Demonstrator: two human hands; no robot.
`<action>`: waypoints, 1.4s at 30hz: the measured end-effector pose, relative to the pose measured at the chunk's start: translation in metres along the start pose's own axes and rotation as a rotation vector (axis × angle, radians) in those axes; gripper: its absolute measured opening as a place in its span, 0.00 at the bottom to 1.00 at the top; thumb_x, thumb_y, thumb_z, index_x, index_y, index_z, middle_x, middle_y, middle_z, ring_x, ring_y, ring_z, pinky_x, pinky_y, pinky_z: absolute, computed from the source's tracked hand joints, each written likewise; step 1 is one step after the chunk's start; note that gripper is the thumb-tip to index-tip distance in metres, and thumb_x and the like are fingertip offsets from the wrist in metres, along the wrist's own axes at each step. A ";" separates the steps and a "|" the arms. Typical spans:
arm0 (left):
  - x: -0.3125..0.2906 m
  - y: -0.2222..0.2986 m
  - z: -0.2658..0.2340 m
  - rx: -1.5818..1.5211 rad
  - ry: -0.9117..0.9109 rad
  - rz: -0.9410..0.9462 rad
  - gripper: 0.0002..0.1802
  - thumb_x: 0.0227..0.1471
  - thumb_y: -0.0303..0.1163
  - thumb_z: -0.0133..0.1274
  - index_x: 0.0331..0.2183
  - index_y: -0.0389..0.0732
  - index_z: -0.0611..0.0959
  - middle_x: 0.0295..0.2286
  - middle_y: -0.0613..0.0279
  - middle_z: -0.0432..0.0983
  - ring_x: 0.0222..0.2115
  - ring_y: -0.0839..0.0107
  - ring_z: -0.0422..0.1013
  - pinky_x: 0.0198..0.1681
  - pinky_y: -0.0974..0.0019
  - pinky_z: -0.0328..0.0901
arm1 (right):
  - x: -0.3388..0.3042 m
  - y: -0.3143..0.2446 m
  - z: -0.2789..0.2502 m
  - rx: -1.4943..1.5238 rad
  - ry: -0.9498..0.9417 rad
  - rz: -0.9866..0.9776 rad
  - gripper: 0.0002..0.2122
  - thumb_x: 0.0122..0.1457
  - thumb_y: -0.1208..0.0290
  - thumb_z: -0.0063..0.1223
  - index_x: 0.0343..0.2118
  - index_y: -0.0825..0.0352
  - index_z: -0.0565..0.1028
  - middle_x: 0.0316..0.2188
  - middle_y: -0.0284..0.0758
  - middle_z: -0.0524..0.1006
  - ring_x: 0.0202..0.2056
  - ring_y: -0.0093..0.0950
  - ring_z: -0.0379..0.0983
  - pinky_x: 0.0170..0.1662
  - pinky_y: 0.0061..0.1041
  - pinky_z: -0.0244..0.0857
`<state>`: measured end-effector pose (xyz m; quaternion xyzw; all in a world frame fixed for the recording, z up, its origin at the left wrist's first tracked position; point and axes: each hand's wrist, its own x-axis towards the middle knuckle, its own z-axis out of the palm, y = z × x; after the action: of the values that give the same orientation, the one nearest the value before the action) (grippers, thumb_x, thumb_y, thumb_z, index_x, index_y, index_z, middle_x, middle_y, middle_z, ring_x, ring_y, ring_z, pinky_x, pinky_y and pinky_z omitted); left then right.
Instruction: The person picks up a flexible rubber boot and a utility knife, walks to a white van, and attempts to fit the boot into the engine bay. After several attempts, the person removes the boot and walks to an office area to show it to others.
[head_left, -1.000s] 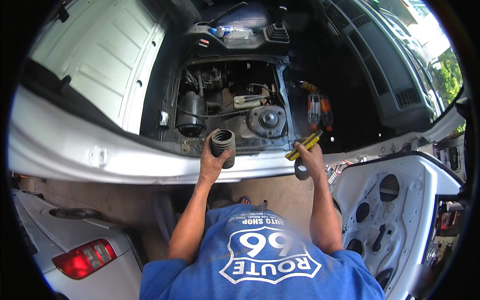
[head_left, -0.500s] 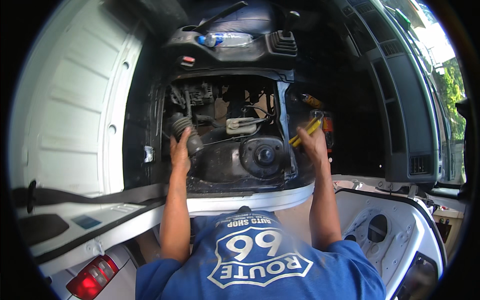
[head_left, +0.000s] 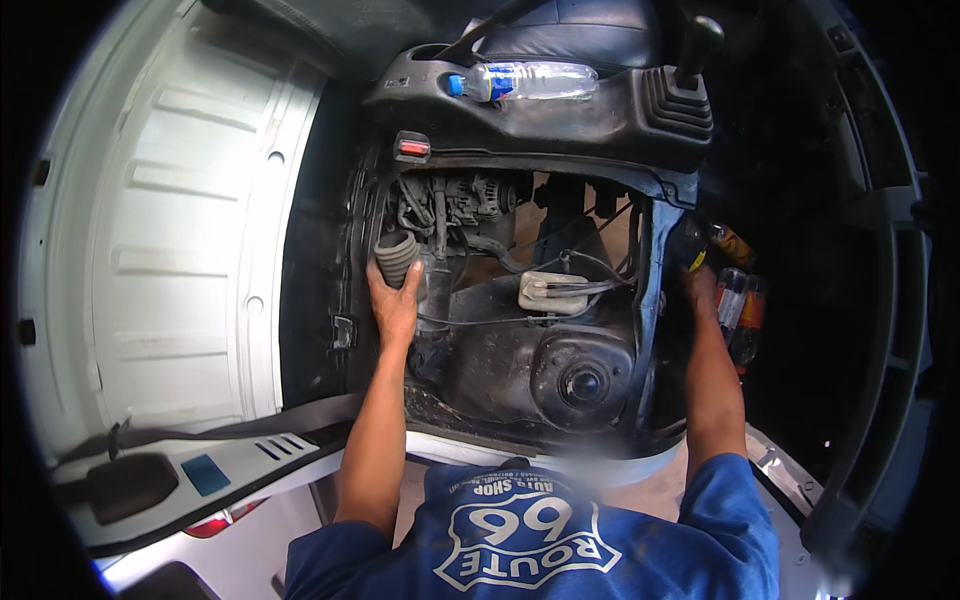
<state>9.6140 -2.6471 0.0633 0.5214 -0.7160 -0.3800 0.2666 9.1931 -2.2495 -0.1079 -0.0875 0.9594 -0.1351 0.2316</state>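
My left hand (head_left: 396, 308) is closed around a grey ribbed rubber hose (head_left: 398, 256), its wide open end facing up. It is at the left side of the open engine bay, beside the dusty engine parts (head_left: 463, 200). My right hand (head_left: 703, 292) reaches down into the dark footwell, right of the bay's metal edge. At its fingertips shows a bit of yellow-handled pliers (head_left: 697, 261); shadow hides the rest of the tool and part of the fingers.
Several bottles, one a dark bottle (head_left: 748, 305), lie beside my right hand. A pale plastic reservoir (head_left: 553, 293) and a black domed cover (head_left: 583, 382) are in the bay. Beyond stand a console with a clear water bottle (head_left: 530, 82) and a gear lever (head_left: 700, 50).
My right hand has moved from over the bay's right edge down into the footwell with the pliers. My left hand has shifted, and the hose has turned its wide end upward. The view has moved.
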 end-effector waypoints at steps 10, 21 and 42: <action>0.038 -0.042 0.048 -0.565 0.162 0.030 0.45 0.55 0.34 0.68 0.63 0.33 0.60 0.58 0.48 0.66 0.60 0.56 0.65 0.64 0.54 0.60 | -0.006 0.010 0.032 0.243 0.241 0.116 0.32 0.62 0.44 0.56 0.42 0.79 0.79 0.41 0.61 0.80 0.49 0.57 0.76 0.51 0.48 0.70; 0.046 -0.049 0.026 -0.560 -0.138 -0.745 0.54 0.55 0.66 0.58 0.66 0.34 0.63 0.61 0.51 0.65 0.60 0.55 0.64 0.61 0.43 0.60 | 0.000 0.040 0.052 0.247 0.283 0.080 0.30 0.63 0.42 0.53 0.37 0.74 0.81 0.34 0.53 0.83 0.40 0.52 0.80 0.44 0.45 0.70; 0.016 -0.019 0.013 -0.223 -0.302 -0.322 0.47 0.63 0.60 0.49 0.65 0.30 0.64 0.63 0.39 0.64 0.65 0.52 0.60 0.67 0.59 0.54 | -0.227 -0.246 -0.035 0.823 -0.208 -0.531 0.31 0.61 0.59 0.64 0.63 0.69 0.68 0.59 0.49 0.73 0.59 0.38 0.70 0.64 0.36 0.61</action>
<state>9.6094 -2.6623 0.0400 0.5333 -0.6092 -0.5678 0.1484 9.4019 -2.4225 0.0917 -0.2433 0.7430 -0.5471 0.2991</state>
